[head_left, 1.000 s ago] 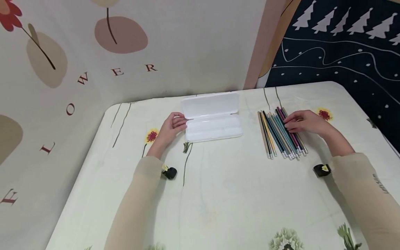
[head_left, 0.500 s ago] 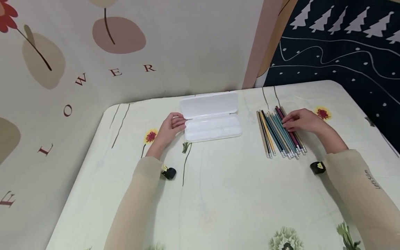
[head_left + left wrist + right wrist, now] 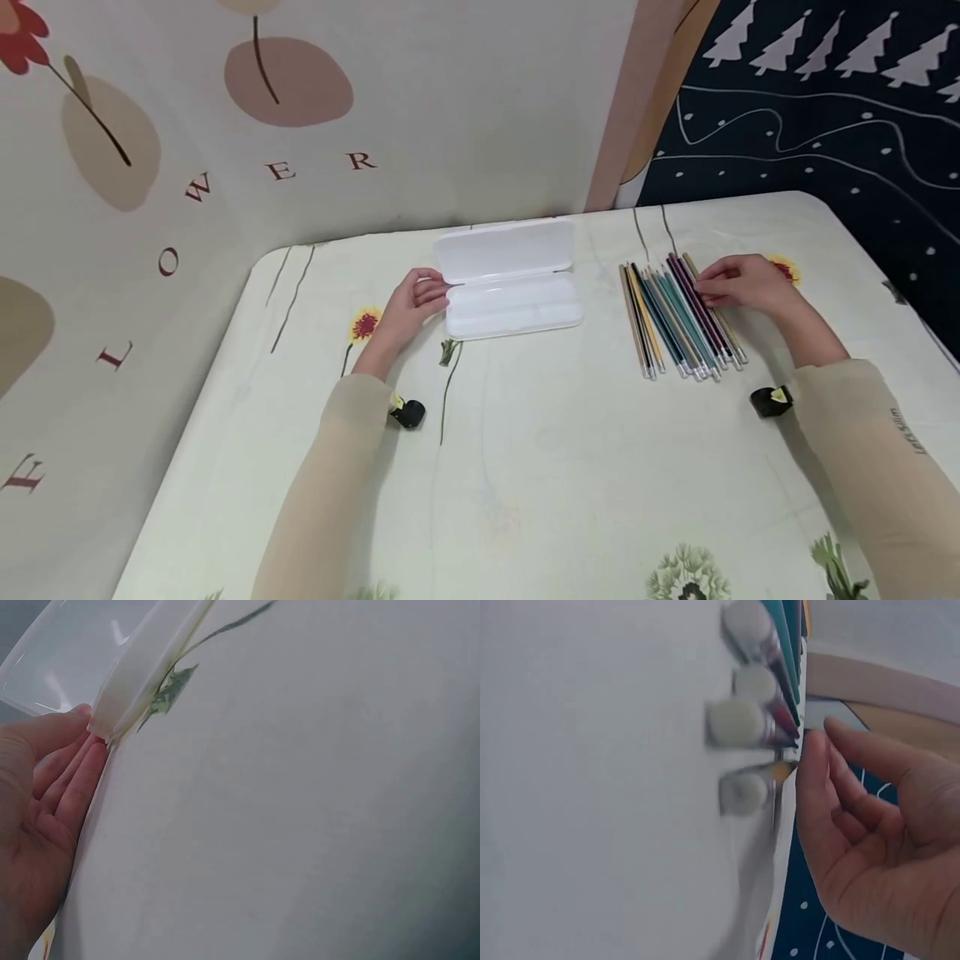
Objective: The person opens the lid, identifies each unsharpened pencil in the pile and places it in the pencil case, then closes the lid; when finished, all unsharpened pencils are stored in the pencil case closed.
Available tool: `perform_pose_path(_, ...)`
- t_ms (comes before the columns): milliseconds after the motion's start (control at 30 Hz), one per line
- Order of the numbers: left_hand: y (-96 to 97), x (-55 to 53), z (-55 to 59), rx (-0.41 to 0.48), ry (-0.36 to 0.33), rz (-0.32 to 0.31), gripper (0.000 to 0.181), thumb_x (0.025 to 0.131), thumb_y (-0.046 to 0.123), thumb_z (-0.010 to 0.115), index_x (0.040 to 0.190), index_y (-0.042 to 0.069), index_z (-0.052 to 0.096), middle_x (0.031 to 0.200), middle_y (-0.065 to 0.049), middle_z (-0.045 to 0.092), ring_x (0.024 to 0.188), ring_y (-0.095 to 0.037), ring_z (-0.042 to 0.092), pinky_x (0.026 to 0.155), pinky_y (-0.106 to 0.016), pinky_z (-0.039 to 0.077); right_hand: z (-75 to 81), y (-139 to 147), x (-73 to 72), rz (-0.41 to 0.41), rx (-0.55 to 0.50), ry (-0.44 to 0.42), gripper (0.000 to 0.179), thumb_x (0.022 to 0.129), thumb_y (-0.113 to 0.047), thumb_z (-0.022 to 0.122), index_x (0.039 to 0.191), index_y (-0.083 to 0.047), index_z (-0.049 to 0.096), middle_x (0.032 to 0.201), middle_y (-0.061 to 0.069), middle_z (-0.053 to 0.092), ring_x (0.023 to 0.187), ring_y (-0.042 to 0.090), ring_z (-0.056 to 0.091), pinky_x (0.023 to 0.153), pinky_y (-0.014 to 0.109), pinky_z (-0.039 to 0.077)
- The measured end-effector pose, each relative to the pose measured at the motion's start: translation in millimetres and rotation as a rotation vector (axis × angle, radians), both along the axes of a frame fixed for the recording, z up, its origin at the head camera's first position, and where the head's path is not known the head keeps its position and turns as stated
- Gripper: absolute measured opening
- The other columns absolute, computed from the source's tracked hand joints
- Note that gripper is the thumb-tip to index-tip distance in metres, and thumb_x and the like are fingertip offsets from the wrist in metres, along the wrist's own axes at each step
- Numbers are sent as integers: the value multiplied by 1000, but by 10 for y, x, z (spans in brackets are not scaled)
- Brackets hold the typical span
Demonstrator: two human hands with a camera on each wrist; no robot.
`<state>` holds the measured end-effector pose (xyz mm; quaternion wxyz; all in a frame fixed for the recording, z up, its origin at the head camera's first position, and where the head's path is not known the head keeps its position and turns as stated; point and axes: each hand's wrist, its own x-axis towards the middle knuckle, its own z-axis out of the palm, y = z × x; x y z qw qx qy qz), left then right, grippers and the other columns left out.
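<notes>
A white plastic pencil case [image 3: 513, 304] lies with its lid raised at the back of the table. At its left end my left hand [image 3: 412, 308] pinches the rim; the left wrist view shows the thumb [image 3: 64, 731] on top and the other fingers against the side. To the right, several pencils [image 3: 671, 321] in tan, black, yellow, teal and purple lie side by side, eraser ends towards me. My right hand [image 3: 750, 287] pinches the tan pencil [image 3: 729, 337] at the right edge of the row, fingertips beside the purple ones; the right wrist view shows white erasers [image 3: 739, 724].
The table has a pale cloth [image 3: 540, 467] with printed flowers. A patterned white curtain [image 3: 465, 125] stands behind it, and a dark cloth with trees [image 3: 810, 125] at the right. Small black wrist cameras [image 3: 408, 414] hang below both sleeves.
My right hand has shifted slightly right, and the tan pencil at the edge with it, so more of the purple pencils shows. My left hand keeps its place on the case.
</notes>
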<state>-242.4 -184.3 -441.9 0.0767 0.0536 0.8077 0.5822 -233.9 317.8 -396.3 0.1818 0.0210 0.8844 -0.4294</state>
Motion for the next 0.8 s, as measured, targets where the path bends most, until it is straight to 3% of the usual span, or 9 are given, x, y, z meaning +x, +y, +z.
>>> perform_pose_path(200,9,-12,-1,-9,-12,7,41,97,7,64,133,3,45,138,-16,61,129,-28,60,111,-34,48,-25,89,-20,-75,82,-56,40,96,-21,66,116,12,57,73,-12,63,64,1,63,61,19,57)
perform_pose_path(500,13,-13,3,-3,-4,5,40,97,6,64,133,3,45,138,-18,61,128,-28,60,107,-28,50,1,72,-47,-82,164,-96,34,95,-19,66,111,10,59,76,-2,63,64,8,63,59,22,56)
perform_pose_path(800,15,6,19,-6,-15,11,42,97,8,64,134,3,45,138,-17,61,129,-28,59,113,-36,46,2,70,-68,-60,178,-89,33,95,-16,62,110,12,59,77,0,65,64,5,63,59,22,56)
